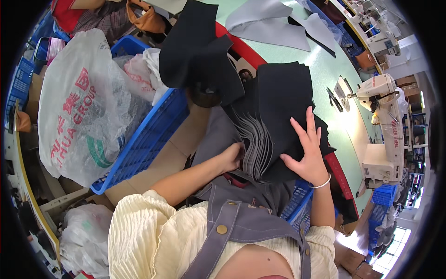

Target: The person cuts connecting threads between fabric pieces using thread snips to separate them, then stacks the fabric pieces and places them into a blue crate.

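Note:
A thick stack of black fabric pieces rests over my lap and against the table edge. Its near-left side is fanned out, showing many thin grey edges. My right hand lies on top of the stack with fingers spread, a white bangle at its wrist. At the lower left side of the stack is my left hand, its fingers curled in against the layers and mostly hidden by them. More black fabric pieces lie just beyond, draped past the table's red edge.
A white sewing machine stands on the pale green table at right, near black-handled snips. Grey fabric pieces lie at the far side. On the left, a blue crate holds a large plastic bag. Another person sits beyond.

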A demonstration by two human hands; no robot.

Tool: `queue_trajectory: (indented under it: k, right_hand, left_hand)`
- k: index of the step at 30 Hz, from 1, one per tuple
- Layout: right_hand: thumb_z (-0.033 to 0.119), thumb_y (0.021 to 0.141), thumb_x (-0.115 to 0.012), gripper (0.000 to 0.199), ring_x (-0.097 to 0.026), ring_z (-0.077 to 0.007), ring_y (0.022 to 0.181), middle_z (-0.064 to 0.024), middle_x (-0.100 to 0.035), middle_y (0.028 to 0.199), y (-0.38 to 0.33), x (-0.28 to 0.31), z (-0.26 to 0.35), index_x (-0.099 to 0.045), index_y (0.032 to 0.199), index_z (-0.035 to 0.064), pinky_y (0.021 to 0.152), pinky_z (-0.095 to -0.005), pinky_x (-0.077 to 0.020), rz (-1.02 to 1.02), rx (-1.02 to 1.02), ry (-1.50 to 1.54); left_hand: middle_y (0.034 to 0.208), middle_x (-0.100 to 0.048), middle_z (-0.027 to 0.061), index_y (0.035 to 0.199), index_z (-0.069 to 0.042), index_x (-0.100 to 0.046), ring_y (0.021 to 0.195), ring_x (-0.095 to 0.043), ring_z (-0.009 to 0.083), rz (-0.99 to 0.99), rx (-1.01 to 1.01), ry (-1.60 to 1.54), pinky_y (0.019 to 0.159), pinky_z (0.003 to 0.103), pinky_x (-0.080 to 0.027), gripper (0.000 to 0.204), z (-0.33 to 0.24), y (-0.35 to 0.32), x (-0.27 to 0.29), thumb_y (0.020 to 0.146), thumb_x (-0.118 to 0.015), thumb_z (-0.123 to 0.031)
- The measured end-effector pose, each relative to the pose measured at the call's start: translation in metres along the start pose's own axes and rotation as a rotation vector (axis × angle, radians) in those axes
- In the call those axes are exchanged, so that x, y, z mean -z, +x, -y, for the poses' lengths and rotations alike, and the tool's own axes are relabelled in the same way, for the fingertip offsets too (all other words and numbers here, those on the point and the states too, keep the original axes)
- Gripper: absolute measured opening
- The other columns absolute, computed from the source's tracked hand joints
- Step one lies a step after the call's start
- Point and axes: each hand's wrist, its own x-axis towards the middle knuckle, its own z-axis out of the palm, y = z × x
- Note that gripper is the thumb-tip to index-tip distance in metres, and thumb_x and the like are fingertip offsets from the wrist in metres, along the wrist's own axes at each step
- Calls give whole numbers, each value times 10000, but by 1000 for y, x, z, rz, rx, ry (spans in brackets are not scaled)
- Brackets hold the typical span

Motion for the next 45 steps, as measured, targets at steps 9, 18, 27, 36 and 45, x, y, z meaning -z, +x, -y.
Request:
queue_trajectory:
  k: [9,18,27,36,45]
  right_hand:
    - [194,607,-684,700,-125,-350,1376,-136,-29,1512,10,18,5,-508,1284,225,1034,-624,-73,81,-93,46]
    - [250,650,-694,658,-40,-385,1377,-170,31,1503,-1,12,2,-506,1280,223,1005,-656,-83,94,-66,36]
    - [259,603,-693,655,-92,-383,1375,-261,-64,1474,-74,36,32,-548,1207,49,1057,-524,-121,-113,-68,106]
    - [253,623,-693,599,-156,-359,1359,-288,-104,1454,-182,98,16,-570,1156,9,1070,-443,-156,-828,-317,-126]
    - [235,633,-683,556,-209,-335,1344,-308,-130,1439,-342,128,32,-583,1119,-16,1065,-411,-180,-1220,-674,-172]
  left_hand:
    - [1114,-607,135,1181,-2,-534,962,-618,234,206,107,-34,858,392,-502,486,-11,7,8,952,-340,-385]
    - [1132,-595,139,1187,13,-526,977,-611,244,314,57,-157,867,403,-500,445,-10,-11,-15,965,-318,-312]
    - [1345,-412,149,1310,24,-369,1237,-393,257,292,54,215,1062,364,-276,502,19,-44,-31,960,-223,-304]
    - [1245,-521,98,1227,7,-482,1115,-501,209,537,239,547,996,322,-358,428,42,-61,-155,963,-301,-277]
    - [1111,-601,101,1174,5,-518,970,-585,181,830,273,751,884,314,-449,396,120,-55,-336,946,-319,-249]
